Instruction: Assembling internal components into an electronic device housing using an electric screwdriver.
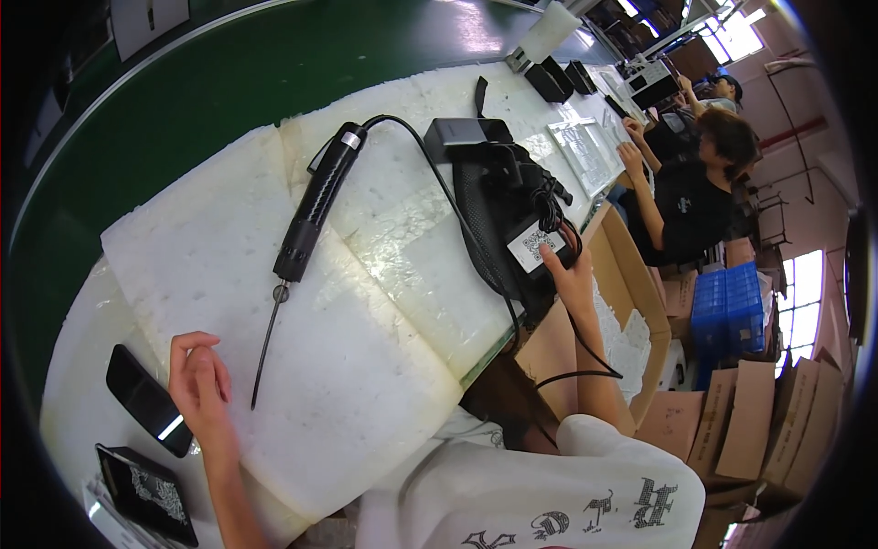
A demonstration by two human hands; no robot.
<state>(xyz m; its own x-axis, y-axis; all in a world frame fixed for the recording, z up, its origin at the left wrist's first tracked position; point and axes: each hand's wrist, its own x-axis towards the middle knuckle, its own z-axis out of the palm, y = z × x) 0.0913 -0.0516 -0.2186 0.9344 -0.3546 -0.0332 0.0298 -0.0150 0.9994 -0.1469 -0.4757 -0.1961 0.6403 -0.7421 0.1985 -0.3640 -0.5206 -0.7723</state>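
At the right of the table, my right hand (574, 279) grips a black box with a white label (537, 247), its thumb on the label and the other fingers mostly hidden. Dark cables (549, 203) bunch just above that box. Beside it lies a black mesh pouch (477, 224) with a grey-black box (455, 137) at its far end. My left hand (199, 382) rests near the left side, fingers loosely bent, with nothing visible in it. Close by are a black smartphone (146, 399) and a black electric screwdriver (315, 206), whose long bit points toward me.
A black tray of small screws (151, 494) sits at the near left. An open cardboard box (631, 265) stands against the table's right edge. The screwdriver's cord (448, 188) runs across the table. Farther off, a person in black (681, 201) works over a clear-wrapped panel (585, 154).
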